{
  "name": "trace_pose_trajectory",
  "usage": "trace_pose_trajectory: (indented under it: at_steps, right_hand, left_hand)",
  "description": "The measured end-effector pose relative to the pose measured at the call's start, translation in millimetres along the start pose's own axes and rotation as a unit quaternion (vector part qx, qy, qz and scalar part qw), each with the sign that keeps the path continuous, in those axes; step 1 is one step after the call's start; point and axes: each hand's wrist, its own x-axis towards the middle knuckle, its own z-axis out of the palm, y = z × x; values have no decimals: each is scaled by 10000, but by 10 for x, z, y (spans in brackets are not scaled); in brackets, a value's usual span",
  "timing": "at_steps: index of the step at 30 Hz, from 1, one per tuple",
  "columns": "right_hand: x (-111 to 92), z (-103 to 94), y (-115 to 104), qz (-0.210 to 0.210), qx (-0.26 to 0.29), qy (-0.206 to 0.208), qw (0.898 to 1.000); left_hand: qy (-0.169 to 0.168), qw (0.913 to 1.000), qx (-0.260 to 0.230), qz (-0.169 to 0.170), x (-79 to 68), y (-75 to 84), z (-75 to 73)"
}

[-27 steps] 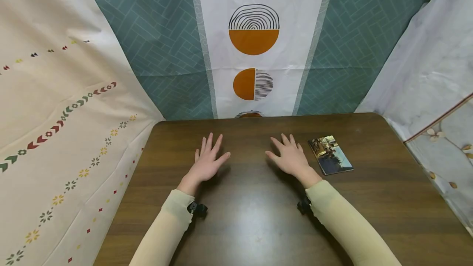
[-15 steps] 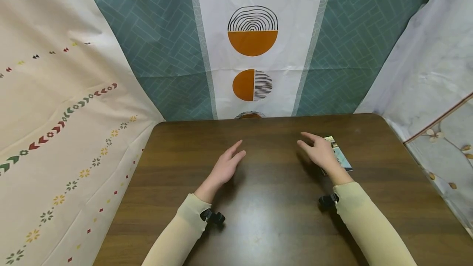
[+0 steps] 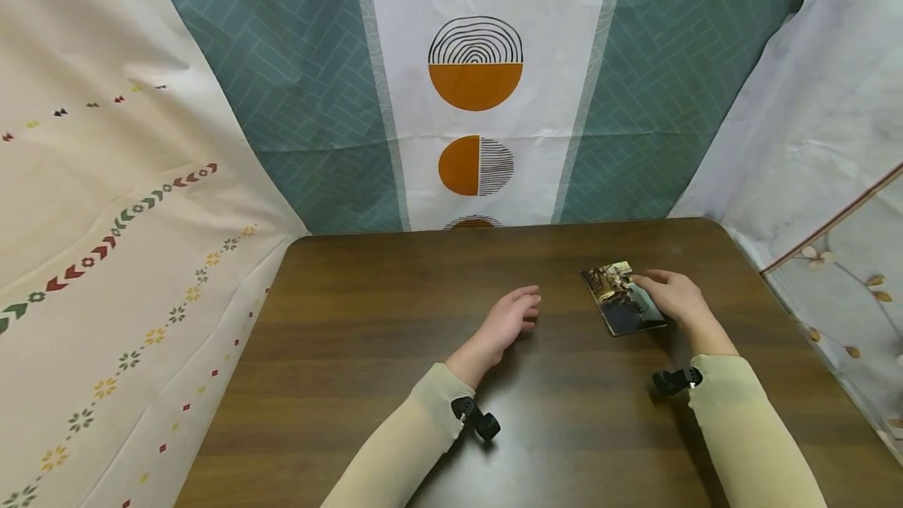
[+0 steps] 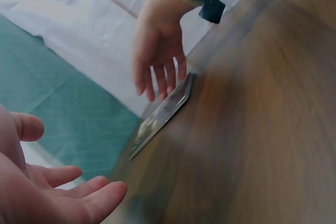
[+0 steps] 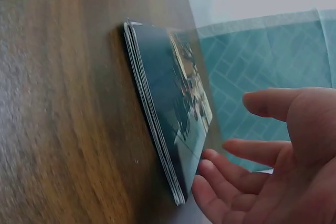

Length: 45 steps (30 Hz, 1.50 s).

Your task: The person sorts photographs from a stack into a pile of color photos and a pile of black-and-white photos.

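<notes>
A thin glossy stack like picture postcards point(image 3: 619, 306) lies flat on the brown table, its top showing a dark and pale-blue picture with gold tones. Layered pale edges of the stack point(image 5: 157, 124) show in the right wrist view. My right hand point(image 3: 676, 298) is at its right side, thumb and fingers apart, fingertips right at the edge and partly over the picture. To the left of the stack, my left hand point(image 3: 504, 321) hovers over the wood with relaxed fingers and nothing in it. The left wrist view shows this hand point(image 4: 50, 192) with its palm turned toward the stack.
The wooden table point(image 3: 367, 351) reaches back to a green and white patterned cloth point(image 3: 310, 100) hanging behind it. Patterned cream cloth point(image 3: 141, 257) hangs along the left side, and a pale cloth point(image 3: 811, 179) along the right. Black cameras sit on both wrists.
Both hands have moved right. The right hand has passed over the stack to its right side, and the left hand has come toward the middle, its spread fingers now closer together.
</notes>
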Motion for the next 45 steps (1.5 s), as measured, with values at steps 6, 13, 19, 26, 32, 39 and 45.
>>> trace_pose_trajectory:
  at_steps: [6,13,19,26,32,39,45]
  right_hand:
    - [-22,-13,14,83,-52,-165,9998]
    - [-30,12,26,120,255,-347,9990]
    - [-46,74,5,156,712,-451,9963]
    - [-48,120,-3,31,1152,-615,9914]
    - [-83,118,81,-399,809,-684,9936]
    - [-128,113,279,-1164,-307,-268,9924]
    - [-184,134,325,-1176,-185,-251,9926]
  left_hand:
    - [-28,9989,-373,-288,176,-35,318]
    - [-54,9979,-447,-469,275,-46,654]
    - [128,9965,-588,-580,313,-38,775]
    - [586,9946,-710,-476,437,-103,796]
    - [772,9967,102,-211,447,-143,861]
    - [991,9874,1231,94,450,-176,917]
    - [1000,9829,1546,12,500,-188,922]
